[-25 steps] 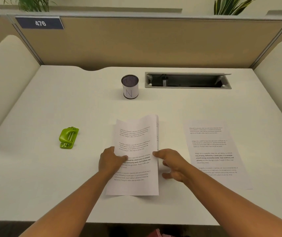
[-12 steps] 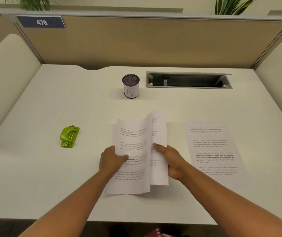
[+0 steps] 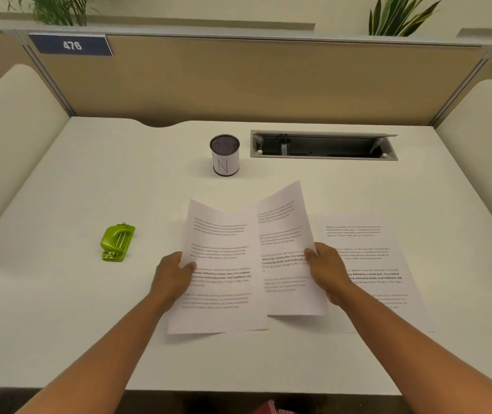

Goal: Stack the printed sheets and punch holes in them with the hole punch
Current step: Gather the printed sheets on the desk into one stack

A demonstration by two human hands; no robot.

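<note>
Two printed sheets are lifted off the white desk in front of me. My left hand [image 3: 173, 277] grips the left edge of the left sheet [image 3: 224, 264]. My right hand [image 3: 327, 271] grips the right edge of the other sheet [image 3: 283, 243], which overlaps the first and tilts up to the right. A third printed sheet [image 3: 370, 252] lies flat on the desk to the right, partly under my right hand. The green hole punch [image 3: 117, 242] sits on the desk well to the left of my left hand.
A round mesh pen cup [image 3: 224, 155] marked "N" stands behind the sheets. An open cable tray [image 3: 324, 144] is recessed at the back right. A tan partition [image 3: 253, 82] closes the desk's far side, with cream side panels at left and right.
The two sheets, held together one second ago, have been drawn apart. My right hand has carried its sheet to the right and over the flat third sheet's edge; the left hand stayed nearly still.
</note>
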